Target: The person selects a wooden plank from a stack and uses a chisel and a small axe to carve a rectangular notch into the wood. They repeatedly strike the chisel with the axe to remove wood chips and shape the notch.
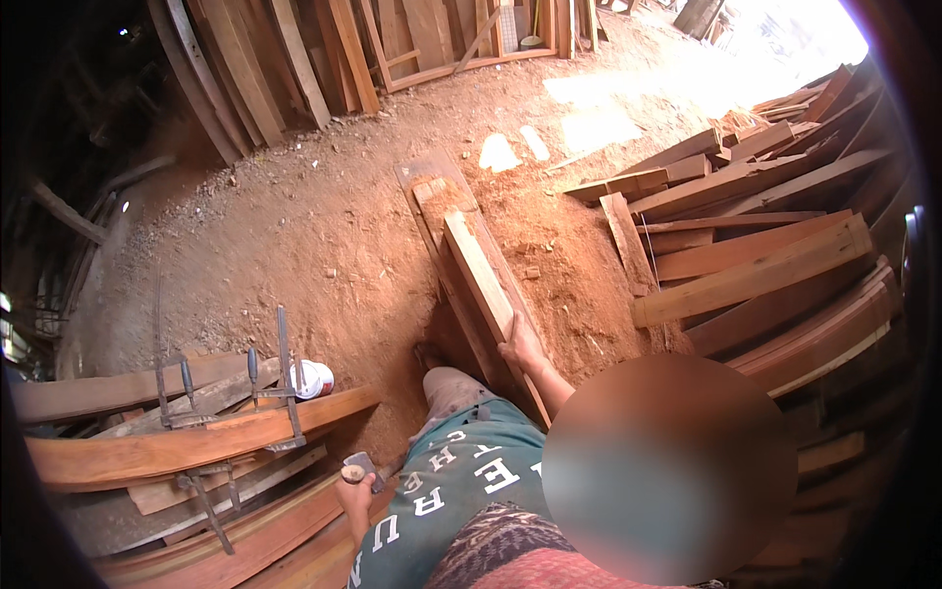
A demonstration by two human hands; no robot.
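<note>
My right hand (526, 349) grips a pale wooden board (476, 263) by its side near the lower half. That board lies lengthwise on a wider, sawdust-covered plank (425, 170) that runs away from my body over the dirt floor. Low at my left side, my left hand (355, 488) is closed on a small grey tool (362, 465) with a wooden part, whose exact kind I cannot make out. Beside it at the left, long boards (118, 461) are held by several metal clamps (283, 355), with a white bucket (313, 380) just behind them.
A jumbled pile of boards (746, 265) lines the right. Upright planks and frames (334, 54) lean along the back, and a pole (69, 211) slants in the shadow at far left. Sawdust and scraps cover the floor (226, 255); bright sunlight enters at the upper right.
</note>
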